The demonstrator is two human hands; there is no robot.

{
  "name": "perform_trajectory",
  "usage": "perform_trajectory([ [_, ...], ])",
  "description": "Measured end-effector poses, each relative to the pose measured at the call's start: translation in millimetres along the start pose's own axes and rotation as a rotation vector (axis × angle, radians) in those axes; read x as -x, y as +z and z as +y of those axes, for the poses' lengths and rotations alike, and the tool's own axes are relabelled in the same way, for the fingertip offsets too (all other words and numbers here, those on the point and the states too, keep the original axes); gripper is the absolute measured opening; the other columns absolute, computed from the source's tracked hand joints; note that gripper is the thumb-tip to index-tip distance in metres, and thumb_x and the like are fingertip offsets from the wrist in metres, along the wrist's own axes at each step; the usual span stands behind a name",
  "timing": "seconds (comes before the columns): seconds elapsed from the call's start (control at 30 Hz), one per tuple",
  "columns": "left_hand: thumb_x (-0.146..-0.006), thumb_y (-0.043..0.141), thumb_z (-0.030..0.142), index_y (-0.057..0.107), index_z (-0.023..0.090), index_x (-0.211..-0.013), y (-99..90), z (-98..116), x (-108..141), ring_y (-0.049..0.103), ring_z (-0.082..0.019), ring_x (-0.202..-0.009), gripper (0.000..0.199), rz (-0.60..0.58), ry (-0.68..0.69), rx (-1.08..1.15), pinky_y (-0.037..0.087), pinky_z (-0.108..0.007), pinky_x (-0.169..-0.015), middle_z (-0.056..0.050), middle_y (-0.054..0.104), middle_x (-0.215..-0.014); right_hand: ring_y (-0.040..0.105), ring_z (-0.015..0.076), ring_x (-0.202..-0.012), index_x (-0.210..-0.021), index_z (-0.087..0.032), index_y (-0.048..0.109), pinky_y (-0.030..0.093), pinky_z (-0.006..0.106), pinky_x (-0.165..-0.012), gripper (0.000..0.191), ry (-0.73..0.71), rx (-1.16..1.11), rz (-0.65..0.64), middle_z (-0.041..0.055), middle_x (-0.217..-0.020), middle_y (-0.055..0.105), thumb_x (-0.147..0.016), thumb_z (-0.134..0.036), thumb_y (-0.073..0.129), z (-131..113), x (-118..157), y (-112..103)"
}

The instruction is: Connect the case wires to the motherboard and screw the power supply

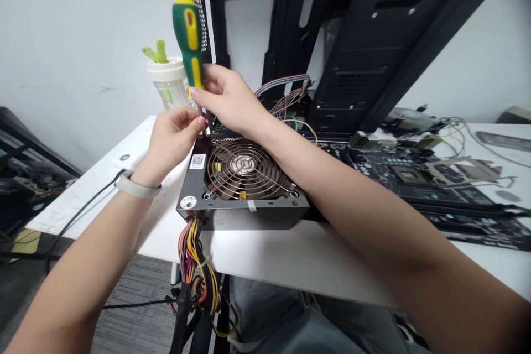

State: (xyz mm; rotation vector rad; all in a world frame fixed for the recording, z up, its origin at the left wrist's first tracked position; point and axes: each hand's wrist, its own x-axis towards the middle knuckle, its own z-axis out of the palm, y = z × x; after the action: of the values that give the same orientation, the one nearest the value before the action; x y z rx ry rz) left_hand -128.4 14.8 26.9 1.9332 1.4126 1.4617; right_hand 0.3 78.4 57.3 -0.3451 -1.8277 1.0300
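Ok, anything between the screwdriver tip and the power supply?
Only the left hand: its fingertips sit at the lower shaft of the screwdriver, held in the right hand, and hide the tip just above the power supply. Nothing else visible intervenes, but the tip itself can't be seen.

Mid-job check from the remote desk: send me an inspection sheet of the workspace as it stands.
Surface: white desk, its front edge overhanging the lap.
Job's things: black power supply unit, fan grille facing up; green-and-yellow screwdriver, tip not visible; black computer case behind.
Clutter: motherboard lying at right; plastic bottle with green top behind.
Grippers: right hand grips the screwdriver; left hand beside its shaft, white wristband on the wrist.
Cables: multicoloured wire bundle hanging off the desk; thin wires inside the case.
Surroundings: white wall; grey carpet below.
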Motion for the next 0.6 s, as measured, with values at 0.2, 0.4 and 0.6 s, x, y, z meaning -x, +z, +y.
perform_trajectory([
  [0.2,-0.076,0.065,0.035,0.052,0.018,-0.067,3.8,5.7,2.0,0.049,-0.014,-0.062,0.023,0.036,0.001,-0.025,0.038,-0.028,-0.061,-0.001,0.056,-0.066,0.062,0.0148,-0.089,-0.083,-0.021,0.058,0.051,0.030,-0.089,0.010,0.021,0.007,-0.002,-0.0032,-0.081,0.063,-0.077,-0.018,0.065,-4.2,1.6,-1.6],
  [0.4,-0.078,0.059,0.029,0.062,0.015,-0.077,0.6,9.8,2.2,0.056,-0.016,-0.069,0.014,-0.019,-0.017,-0.029,0.042,-0.029,-0.067,-0.003,0.063,-0.073,0.063,0.0140,-0.088,-0.089,-0.019,0.056,0.052,0.031,-0.086,0.008,0.036,-0.023,0.024,-0.0028,-0.076,0.061,-0.083,-0.013,0.054,-3.8,0.9,-1.4],
  [0.6,-0.074,0.065,0.029,0.058,0.016,-0.073,3.7,7.5,1.9,0.054,-0.015,-0.060,0.015,0.030,-0.080,-0.011,0.043,-0.027,-0.057,-0.002,0.061,-0.069,0.061,0.0187,-0.101,-0.087,-0.017,0.060,0.050,0.038,-0.094,0.016,-0.016,0.045,0.036,-0.0027,-0.084,0.061,-0.079,-0.031,0.065,-0.3,0.2,-3.6],
])
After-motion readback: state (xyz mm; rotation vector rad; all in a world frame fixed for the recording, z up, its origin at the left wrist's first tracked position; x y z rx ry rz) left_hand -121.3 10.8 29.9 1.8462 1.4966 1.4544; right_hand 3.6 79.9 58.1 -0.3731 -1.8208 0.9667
